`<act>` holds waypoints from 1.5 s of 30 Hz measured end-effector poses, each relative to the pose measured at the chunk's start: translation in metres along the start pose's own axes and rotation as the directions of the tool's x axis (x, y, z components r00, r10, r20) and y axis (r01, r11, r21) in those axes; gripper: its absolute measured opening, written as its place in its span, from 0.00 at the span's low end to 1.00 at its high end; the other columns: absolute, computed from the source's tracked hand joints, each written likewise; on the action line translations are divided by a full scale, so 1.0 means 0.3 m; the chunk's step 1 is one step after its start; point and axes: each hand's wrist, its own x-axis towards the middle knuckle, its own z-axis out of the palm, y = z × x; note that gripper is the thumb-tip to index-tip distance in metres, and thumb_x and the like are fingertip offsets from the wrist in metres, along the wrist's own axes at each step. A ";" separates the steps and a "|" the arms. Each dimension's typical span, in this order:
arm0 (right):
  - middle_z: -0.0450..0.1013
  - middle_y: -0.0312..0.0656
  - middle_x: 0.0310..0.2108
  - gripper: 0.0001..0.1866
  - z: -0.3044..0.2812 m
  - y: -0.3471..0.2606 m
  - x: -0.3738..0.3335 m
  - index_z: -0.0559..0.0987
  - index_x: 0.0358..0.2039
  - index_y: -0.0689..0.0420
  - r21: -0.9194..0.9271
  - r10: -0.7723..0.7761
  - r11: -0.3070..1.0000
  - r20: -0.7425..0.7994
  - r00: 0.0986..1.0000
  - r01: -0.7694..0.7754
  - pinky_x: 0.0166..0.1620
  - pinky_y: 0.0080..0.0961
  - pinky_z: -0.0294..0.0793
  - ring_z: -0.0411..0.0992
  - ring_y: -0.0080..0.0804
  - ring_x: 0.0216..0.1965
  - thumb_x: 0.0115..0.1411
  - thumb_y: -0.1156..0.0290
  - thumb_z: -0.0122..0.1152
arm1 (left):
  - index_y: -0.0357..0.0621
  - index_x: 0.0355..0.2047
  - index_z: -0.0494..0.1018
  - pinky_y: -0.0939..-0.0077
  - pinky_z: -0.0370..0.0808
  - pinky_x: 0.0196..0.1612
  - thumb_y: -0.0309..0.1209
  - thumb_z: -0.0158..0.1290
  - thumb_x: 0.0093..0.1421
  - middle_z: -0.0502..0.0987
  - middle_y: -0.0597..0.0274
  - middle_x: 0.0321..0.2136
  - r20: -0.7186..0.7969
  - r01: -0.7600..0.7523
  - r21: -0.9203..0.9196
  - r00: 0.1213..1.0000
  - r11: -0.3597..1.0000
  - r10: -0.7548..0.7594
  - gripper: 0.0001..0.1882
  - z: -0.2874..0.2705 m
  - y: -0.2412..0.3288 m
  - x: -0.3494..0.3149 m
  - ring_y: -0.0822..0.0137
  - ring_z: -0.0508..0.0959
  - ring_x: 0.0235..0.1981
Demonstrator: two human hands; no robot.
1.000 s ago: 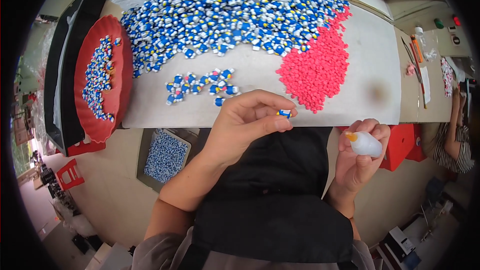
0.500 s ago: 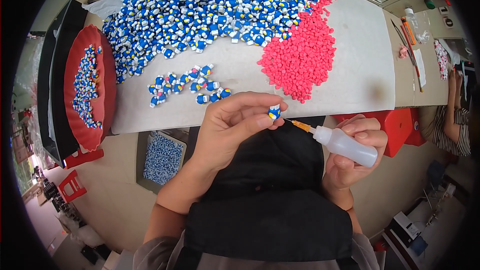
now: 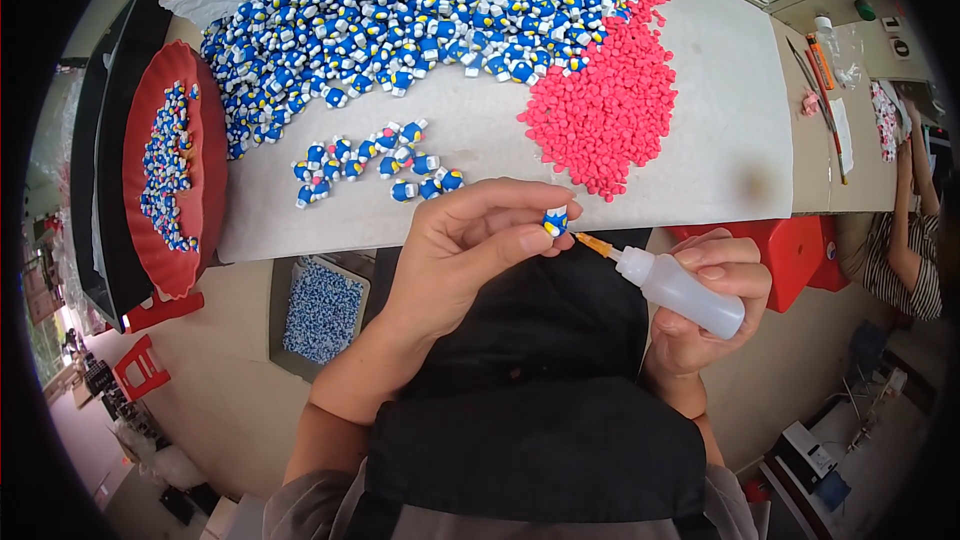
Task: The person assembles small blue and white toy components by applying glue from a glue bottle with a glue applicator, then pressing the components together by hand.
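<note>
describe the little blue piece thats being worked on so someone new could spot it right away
Start at the white worktable heaped with small blue figures and pink pellets, then drop to its near edge. There the left hand pinches one blue piece between thumb and fingertips. Unlike all the others, it is lifted off the table, with the orange nozzle of the right hand's squeeze bottle pointing at it.

head cam, looks down, close over table [image 3: 480, 140] edge
</note>
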 end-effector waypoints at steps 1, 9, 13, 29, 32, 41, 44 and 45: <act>0.66 0.41 0.28 0.22 -0.007 0.003 -0.001 0.66 0.29 0.55 -0.006 0.000 1.000 0.000 1.000 0.000 0.27 0.18 0.62 0.65 0.25 0.25 0.35 0.67 0.69 | 0.33 0.38 0.67 0.78 0.70 0.40 0.19 0.46 0.51 0.72 0.53 0.35 0.004 0.001 -0.004 1.000 1.000 -0.001 0.12 0.003 -0.002 0.001 0.68 0.73 0.36; 0.64 0.45 0.31 0.21 -0.143 0.077 0.049 0.61 0.29 0.58 0.139 0.273 0.953 -0.015 0.962 -0.268 0.35 0.23 0.68 0.67 0.31 0.32 0.37 0.83 0.62 | 0.33 0.39 0.66 0.77 0.71 0.38 0.22 0.46 0.52 0.71 0.50 0.35 -0.139 -0.100 0.035 0.985 0.994 0.104 0.13 -0.012 -0.008 0.014 0.67 0.73 0.33; 0.62 0.44 0.32 0.20 -0.165 0.135 0.091 0.61 0.31 0.60 -0.083 0.294 0.956 0.220 0.930 -0.282 0.36 0.22 0.68 0.68 0.30 0.34 0.38 0.89 0.55 | 0.33 0.40 0.66 0.76 0.70 0.37 0.22 0.47 0.51 0.71 0.49 0.34 -0.174 -0.139 0.065 0.974 0.988 0.148 0.14 -0.019 0.003 0.013 0.66 0.74 0.32; 0.65 0.41 0.21 0.09 -0.006 0.092 0.118 0.70 0.21 0.61 -0.693 0.307 0.721 0.318 0.897 -0.001 0.27 0.20 0.66 0.68 0.33 0.23 0.37 0.83 0.58 | 0.33 0.39 0.66 0.76 0.70 0.37 0.22 0.47 0.51 0.71 0.49 0.34 -0.216 -0.160 0.112 0.959 0.981 0.181 0.14 -0.063 0.032 -0.043 0.66 0.74 0.31; 0.67 0.40 0.20 0.08 -0.009 0.100 0.112 0.69 0.22 0.62 -0.641 0.308 0.766 0.315 0.898 -0.038 0.28 0.18 0.66 0.69 0.29 0.24 0.39 0.85 0.56 | 0.33 0.39 0.66 0.77 0.70 0.37 0.22 0.47 0.51 0.71 0.50 0.34 -0.201 -0.125 0.085 0.970 0.989 0.140 0.13 -0.062 0.027 -0.052 0.67 0.74 0.32; 0.71 0.41 0.25 0.08 0.059 0.034 0.082 0.73 0.26 0.64 0.067 0.410 0.900 0.214 0.887 -0.432 0.33 0.17 0.68 0.70 0.25 0.27 0.43 0.87 0.53 | 0.34 0.39 0.67 0.80 0.70 0.38 0.21 0.47 0.51 0.73 0.56 0.33 -0.088 0.063 -0.001 0.994 0.998 -0.063 0.13 -0.003 0.011 -0.016 0.70 0.73 0.33; 0.71 0.43 0.25 0.07 0.060 0.028 0.087 0.74 0.25 0.64 0.161 0.357 0.897 0.287 0.889 -0.413 0.35 0.18 0.68 0.70 0.26 0.29 0.43 0.87 0.54 | 0.34 0.39 0.67 0.82 0.70 0.38 0.21 0.47 0.51 0.73 0.56 0.33 -0.077 0.074 0.013 0.994 0.997 -0.073 0.13 0.010 0.004 -0.011 0.71 0.73 0.33; 0.72 0.42 0.25 0.07 0.059 0.024 0.088 0.74 0.25 0.64 0.194 0.379 0.873 0.310 0.872 -0.448 0.36 0.18 0.67 0.70 0.27 0.30 0.43 0.87 0.55 | 0.34 0.39 0.67 0.82 0.70 0.38 0.21 0.47 0.51 0.73 0.56 0.33 -0.077 0.076 0.014 0.994 0.997 -0.074 0.13 0.011 0.000 -0.010 0.71 0.73 0.33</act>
